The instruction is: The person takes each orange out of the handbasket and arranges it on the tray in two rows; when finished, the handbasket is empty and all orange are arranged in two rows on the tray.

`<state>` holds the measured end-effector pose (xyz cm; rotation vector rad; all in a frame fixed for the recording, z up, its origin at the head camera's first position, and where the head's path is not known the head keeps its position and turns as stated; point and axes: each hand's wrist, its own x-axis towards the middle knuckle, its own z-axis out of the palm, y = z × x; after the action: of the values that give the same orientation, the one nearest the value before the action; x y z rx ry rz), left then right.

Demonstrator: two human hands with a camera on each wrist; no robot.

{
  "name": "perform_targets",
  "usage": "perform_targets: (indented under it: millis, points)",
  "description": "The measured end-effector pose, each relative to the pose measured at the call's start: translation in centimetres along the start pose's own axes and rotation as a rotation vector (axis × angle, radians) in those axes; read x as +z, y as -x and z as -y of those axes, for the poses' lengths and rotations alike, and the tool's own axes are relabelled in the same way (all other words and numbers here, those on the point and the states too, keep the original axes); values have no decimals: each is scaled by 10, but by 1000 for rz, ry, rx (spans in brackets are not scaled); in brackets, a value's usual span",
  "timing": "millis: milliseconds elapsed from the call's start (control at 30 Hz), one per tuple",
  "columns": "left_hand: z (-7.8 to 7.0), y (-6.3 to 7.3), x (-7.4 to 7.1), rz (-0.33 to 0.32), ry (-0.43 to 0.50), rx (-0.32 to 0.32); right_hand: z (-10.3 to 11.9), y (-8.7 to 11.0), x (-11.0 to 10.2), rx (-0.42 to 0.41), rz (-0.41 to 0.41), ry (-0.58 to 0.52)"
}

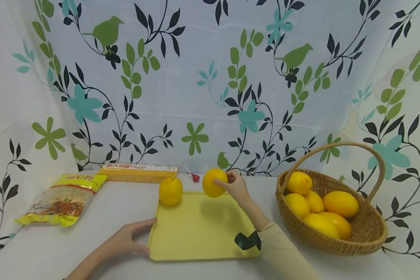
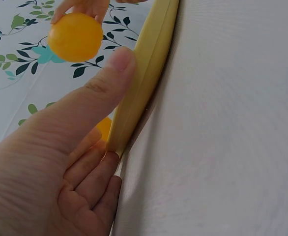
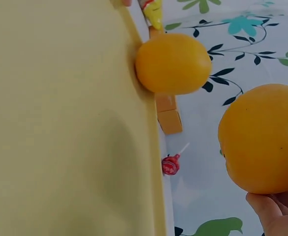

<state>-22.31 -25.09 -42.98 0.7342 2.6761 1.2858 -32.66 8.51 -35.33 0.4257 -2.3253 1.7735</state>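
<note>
Right hand [image 1: 238, 189]: thumb and fingers pinch an orange [image 1: 211, 186], held clear above the yellow tray [image 1: 199, 233], toward its far edge. Left hand [image 1: 126, 238]: spread, thumb and fingertips touching the tray's left edge. A second orange [image 1: 170, 191] sits at the tray's far left corner. Hazards, in this assessment: the pinch covers little of a smooth, round surface, so slippage is possible. Dropped or released off-balance, the fruit could roll across the low rim onto the worktop [image 1: 120, 202], toward the lollipop [image 1: 195, 177]. An uneven left-hand push could skew the tray and dislodge the corner fruit.
</note>
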Motion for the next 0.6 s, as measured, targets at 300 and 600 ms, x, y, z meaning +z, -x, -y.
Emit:
perform_targets:
  millis: [300,600]
  points:
    - [2,1,1,0,0,-2,-17,-5,22,41,4,4]
    - [-1,2,-2,11,17,-9,-31,-10,43,72,40,68]
